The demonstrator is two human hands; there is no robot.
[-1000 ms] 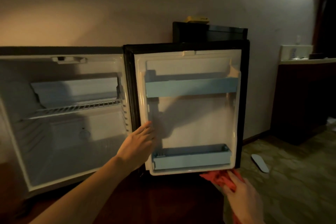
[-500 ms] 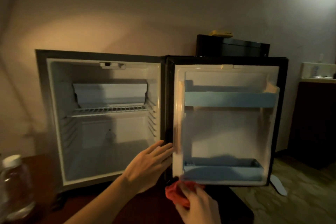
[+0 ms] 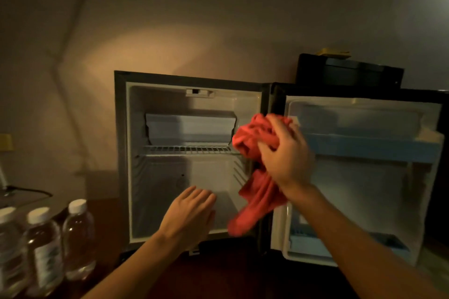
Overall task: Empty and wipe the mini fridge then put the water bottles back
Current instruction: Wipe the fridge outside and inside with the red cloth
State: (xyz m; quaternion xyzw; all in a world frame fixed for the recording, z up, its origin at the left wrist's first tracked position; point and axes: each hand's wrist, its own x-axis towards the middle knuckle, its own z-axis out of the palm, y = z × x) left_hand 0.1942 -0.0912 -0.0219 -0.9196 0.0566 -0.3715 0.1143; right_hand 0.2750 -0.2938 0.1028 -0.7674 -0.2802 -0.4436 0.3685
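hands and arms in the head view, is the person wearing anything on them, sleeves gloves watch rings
Nothing worn shows. The left hand and right hand are bare, with no gloves, and both forearms are bare to the bottom edge of the picture, so no sleeve comes into view. No watch or bracelet shows at either wrist, and no ring is visible, though the dim, blurred light could hide a thin one.

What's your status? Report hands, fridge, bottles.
Right hand grips red cloth at fridge opening; left hand open, low in front. Fridge empty, door wide open. Water bottles out, standing left. Nothing blocking.
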